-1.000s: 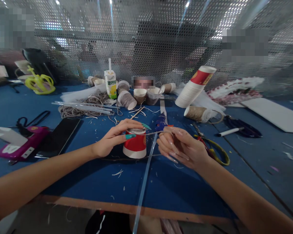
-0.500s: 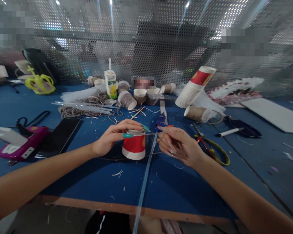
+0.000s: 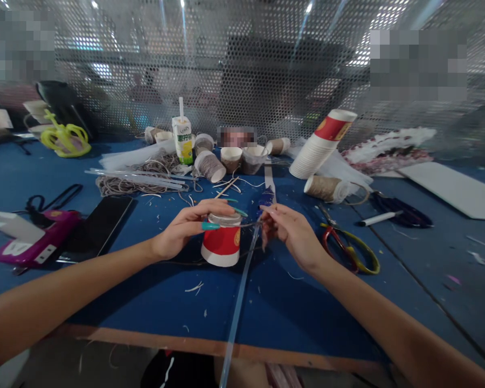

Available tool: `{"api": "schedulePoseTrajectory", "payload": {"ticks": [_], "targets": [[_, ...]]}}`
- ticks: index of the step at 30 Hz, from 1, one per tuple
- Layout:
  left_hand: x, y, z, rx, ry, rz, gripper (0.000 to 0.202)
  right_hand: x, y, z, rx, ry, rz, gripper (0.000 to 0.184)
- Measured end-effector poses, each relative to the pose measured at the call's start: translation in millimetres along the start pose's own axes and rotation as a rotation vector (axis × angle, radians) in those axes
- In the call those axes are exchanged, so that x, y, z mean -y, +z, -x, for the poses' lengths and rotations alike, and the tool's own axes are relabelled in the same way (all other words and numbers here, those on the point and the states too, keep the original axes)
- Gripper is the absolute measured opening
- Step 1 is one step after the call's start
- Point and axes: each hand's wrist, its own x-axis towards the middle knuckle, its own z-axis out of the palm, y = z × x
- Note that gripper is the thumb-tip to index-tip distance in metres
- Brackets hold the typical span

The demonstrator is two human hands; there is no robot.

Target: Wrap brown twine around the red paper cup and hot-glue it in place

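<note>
Teal-nailed, the left hand (image 3: 182,223) clasped the upturned cup (image 3: 221,245), axis near vertical, between the hands but nearer the left; cord (image 3: 248,224) ran rightward to the right hand (image 3: 294,233), pinching it. Chinese writing on the carton (image 3: 183,141) and gold marks on the cup stack (image 3: 316,152) were too blurred to read.

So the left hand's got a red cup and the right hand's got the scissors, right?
Not the scissors: the right hand pinches a string, and the scissors lie on the table, as the head view shows. The left hand does have a red cup.
</note>
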Motion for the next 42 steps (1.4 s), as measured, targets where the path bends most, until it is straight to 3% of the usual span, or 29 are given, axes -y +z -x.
{"api": "schedulePoseTrajectory", "payload": {"ticks": [4, 8, 10, 12, 16, 19, 23, 30, 33, 42], "targets": [[0.4, -1.6, 0.0, 0.002, -0.003, -0.025, 0.049, -5.6, -0.7, 0.7, -0.153, -0.196, 0.234, 0.030], [2.2, -1.9, 0.5, -0.018, -0.016, -0.008, 0.044, -9.5, -4.0, 8.4, -0.348, -0.530, 0.425, 0.022], [2.6, -1.5, 0.8, -0.024, -0.027, 0.005, 0.042, -7.6, -5.7, 15.2, -0.292, -0.717, 0.360, 0.013], [2.1, -1.0, 1.1, -0.025, -0.042, 0.009, 0.041, -3.9, -6.3, 22.9, -0.124, -0.826, 0.290, 0.014], [0.0, 0.0, 1.1, -0.030, -0.041, 0.000, 0.040, 1.0, -3.0, 33.2, 0.301, -0.719, 0.300, 0.033], [-0.3, 0.3, 0.3, -0.038, -0.041, 0.010, 0.039, -0.3, 0.2, 32.5, 0.430, -0.612, 0.345, 0.038], [1.1, 0.8, -1.4, -0.053, -0.043, 0.063, 0.036, -2.4, 1.6, 27.9, 0.426, -0.540, 0.315, 0.045], [2.6, 3.3, -1.9, -0.068, -0.028, 0.144, 0.034, -7.2, -2.3, 23.9, 0.290, -0.502, 0.196, 0.048], [3.4, 4.1, -0.4, -0.064, -0.031, 0.121, 0.034, -9.7, -4.4, 22.6, 0.304, -0.470, 0.200, 0.049], [3.4, 7.2, 0.5, -0.067, -0.094, 0.036, 0.058, -7.9, -3.4, 23.1, 0.318, -0.448, 0.191, 0.047]]}}
